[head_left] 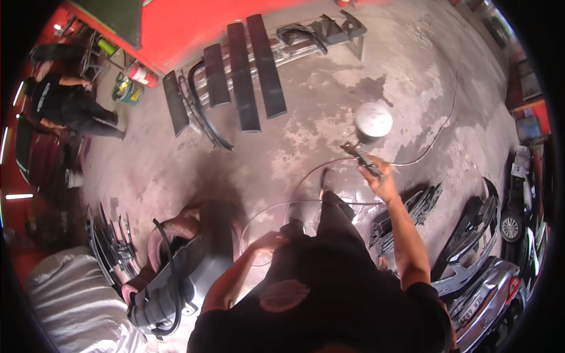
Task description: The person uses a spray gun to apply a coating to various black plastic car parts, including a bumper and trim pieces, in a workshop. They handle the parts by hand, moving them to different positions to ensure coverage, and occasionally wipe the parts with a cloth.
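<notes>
My right hand point(381, 179) is stretched forward over the floor, its fingers wrapped round a dark gun-shaped hand tool point(362, 156). A thin air hose point(436, 141) runs across the floor and passes by this hand; whether it joins the tool I cannot make out. Just beyond the tool stands a round bucket with a white top point(374, 120). My left hand point(272, 242) hangs low beside my thigh, close to a loop of the hose. Its fingers are blurred and partly hidden against my dark clothes.
Long dark panels point(243, 76) lean on a low bench at the back. Black trim and a tyre-like ring point(162, 238) lie near left, beside a grey covered shape point(82, 300). Car bumpers point(471, 229) line the right. A person in dark clothes point(70, 100) is far left.
</notes>
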Demonstrator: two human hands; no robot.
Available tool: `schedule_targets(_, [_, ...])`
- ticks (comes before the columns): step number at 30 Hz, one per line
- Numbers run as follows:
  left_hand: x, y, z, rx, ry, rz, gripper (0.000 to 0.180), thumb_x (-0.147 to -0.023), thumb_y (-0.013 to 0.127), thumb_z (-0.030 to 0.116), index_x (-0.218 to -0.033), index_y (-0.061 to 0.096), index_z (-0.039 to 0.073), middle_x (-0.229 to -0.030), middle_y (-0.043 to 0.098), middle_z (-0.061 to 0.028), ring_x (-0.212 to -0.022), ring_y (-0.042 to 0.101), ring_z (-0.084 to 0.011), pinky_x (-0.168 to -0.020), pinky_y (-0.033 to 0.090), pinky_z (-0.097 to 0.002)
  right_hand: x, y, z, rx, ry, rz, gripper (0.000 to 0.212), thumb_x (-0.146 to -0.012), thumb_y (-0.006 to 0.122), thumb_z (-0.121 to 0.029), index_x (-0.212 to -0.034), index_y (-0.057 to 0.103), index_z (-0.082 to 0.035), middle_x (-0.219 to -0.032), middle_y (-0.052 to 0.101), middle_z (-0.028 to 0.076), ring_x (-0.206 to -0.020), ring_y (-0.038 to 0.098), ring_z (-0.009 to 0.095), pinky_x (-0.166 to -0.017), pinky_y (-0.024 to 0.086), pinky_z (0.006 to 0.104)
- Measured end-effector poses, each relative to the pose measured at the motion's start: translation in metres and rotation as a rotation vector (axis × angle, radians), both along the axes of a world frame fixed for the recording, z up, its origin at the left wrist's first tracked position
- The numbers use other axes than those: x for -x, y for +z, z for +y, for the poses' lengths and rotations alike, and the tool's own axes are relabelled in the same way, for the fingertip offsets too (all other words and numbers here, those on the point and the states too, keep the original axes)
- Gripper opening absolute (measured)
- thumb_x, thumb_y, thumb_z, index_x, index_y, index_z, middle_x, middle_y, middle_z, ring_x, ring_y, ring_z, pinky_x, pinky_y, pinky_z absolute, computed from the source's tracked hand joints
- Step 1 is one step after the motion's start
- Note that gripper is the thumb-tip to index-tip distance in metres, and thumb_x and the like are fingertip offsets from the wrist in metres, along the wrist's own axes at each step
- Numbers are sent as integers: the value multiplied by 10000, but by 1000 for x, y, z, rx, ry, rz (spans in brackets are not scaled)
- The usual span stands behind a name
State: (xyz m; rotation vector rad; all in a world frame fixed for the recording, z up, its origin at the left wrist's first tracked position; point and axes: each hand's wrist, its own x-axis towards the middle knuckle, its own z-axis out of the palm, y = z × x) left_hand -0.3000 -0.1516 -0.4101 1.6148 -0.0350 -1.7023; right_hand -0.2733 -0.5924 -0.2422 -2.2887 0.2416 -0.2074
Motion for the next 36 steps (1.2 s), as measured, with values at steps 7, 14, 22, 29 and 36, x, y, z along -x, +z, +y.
schedule_targets(7, [-151, 293, -174, 942, 427, -596, 513, -993, 652, 314, -1401, 520, 34, -1195, 663, -251, -977, 679, -342, -836, 557, -463, -50, -33, -81, -156, 104, 105, 453, -897, 745, -280, -1237, 676, 12, -1146, 720, 215, -910, 731, 339, -822, 566, 390])
schedule_targets(14, [-179, 493, -278, 1140, 107, 29, 120, -1002, 575, 222, -1080, 509, 160, -931, 596, -8, -800, 610, -299, -812, 456, -491, -58, -37, -142, -188, 126, 55, 468, -932, 712, -281, -1304, 639, -6, -1154, 701, 252, -1071, 685, 394, -910, 540, 441])
schedule_targets(22, [-214, 482, -301, 1861, 465, -180, 411, -1005, 624, 348, -1376, 529, 199, -1227, 682, -83, -1056, 705, -372, -1103, 394, -571, -104, -59, -100, -267, 32, 26, 374, -909, 747, -208, -1203, 693, 17, -1133, 722, 238, -993, 725, 361, -877, 554, 420])
schedule_targets(29, [-303, 354, -188, 1502, 895, -642, 549, -961, 700, 217, -1447, 449, 175, -1314, 566, -198, -1127, 616, -349, -850, 535, -424, -112, -82, -75, -381, -16, 316, 322, -945, 720, -264, -1070, 696, 33, -716, 631, 52, -619, 571, 119, -582, 471, 304])
schedule_targets(36, [-457, -119, 41, -230, 982, -666, 293, -992, 604, 259, -1213, 629, 69, -975, 719, -141, -874, 724, -263, -720, 576, -375, -158, -117, 2, -281, -59, 467, 282, -971, 702, -274, -985, 678, 7, -676, 592, 25, -585, 537, 107, -532, 419, 324])
